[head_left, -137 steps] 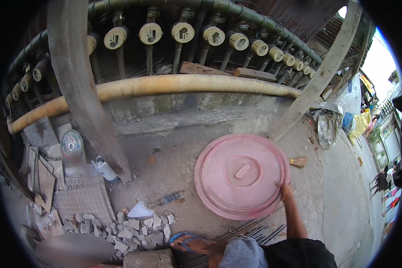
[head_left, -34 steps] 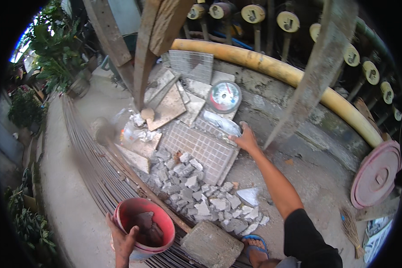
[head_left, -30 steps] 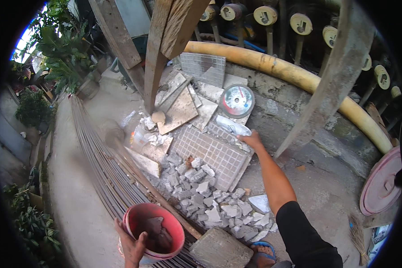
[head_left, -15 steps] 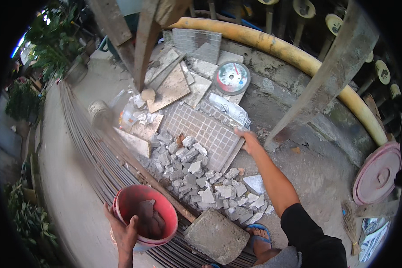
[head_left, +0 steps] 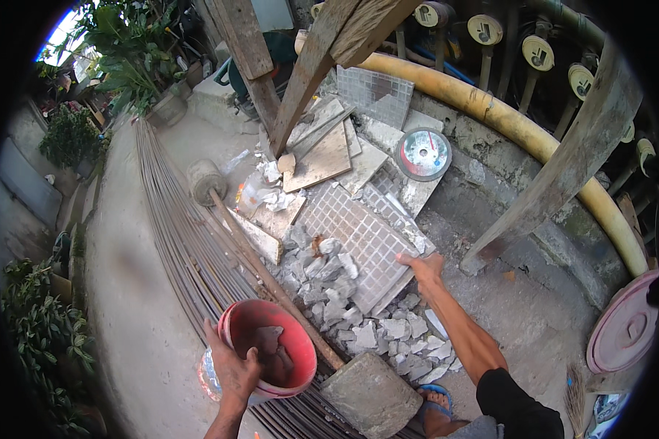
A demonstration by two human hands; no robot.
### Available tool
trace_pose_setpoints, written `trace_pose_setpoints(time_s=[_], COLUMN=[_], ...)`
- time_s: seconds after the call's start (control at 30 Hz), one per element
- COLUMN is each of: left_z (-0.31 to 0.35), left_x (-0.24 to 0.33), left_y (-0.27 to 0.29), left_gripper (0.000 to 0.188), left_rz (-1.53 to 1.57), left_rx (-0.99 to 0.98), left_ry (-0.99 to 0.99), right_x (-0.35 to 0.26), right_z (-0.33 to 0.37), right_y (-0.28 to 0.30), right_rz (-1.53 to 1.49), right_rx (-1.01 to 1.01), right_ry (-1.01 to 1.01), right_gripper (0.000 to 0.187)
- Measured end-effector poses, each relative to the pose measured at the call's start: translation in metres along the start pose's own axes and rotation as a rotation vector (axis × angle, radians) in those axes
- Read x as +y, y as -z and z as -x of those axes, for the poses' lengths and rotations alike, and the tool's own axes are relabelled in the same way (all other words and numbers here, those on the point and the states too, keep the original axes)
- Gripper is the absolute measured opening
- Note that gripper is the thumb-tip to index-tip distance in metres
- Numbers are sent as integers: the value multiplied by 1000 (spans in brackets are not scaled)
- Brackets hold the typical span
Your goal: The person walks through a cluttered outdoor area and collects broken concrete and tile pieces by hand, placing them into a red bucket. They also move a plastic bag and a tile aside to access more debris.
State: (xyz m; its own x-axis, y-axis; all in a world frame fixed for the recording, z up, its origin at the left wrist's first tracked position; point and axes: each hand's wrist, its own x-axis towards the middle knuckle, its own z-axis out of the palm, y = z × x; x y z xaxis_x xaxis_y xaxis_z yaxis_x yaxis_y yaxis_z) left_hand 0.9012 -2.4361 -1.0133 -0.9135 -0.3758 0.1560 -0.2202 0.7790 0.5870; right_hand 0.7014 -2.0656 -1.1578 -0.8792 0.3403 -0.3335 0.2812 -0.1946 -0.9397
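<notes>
Left hand (head_left: 236, 368) grips a red bucket's (head_left: 302, 357) left rim, right hand (head_left: 427, 269) a gridded tile's (head_left: 357, 240) right corner

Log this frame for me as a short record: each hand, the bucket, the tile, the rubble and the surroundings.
Left hand: the left hand holds the red bucket at its rim
Right hand: the right hand is at the right edge of the gridded tile; grip unclear
Bucket contents: dark chunks
Rubble: grey rubble heaped beside the tile
Left side: long metal rods on the ground
Far side: round disc, yellow pipe
Right side: pink lid, broom
</notes>
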Motion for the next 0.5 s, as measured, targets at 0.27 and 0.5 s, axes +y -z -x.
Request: trace_pose_setpoints(time_s=[0.27,0.5], left_z=[1,-1], left_x=[-1,-8], left_y=[3,-1], left_gripper=[101,103], left_rz=[-15,100], left_rx=[2,47], left_ry=[-31,-30], right_x=[-86,-160], right_z=[63,127], right_y=[16,117], right_rz=[75,238], right_rx=[-79,-123], right_ry=[107,101], right_gripper=[46,51])
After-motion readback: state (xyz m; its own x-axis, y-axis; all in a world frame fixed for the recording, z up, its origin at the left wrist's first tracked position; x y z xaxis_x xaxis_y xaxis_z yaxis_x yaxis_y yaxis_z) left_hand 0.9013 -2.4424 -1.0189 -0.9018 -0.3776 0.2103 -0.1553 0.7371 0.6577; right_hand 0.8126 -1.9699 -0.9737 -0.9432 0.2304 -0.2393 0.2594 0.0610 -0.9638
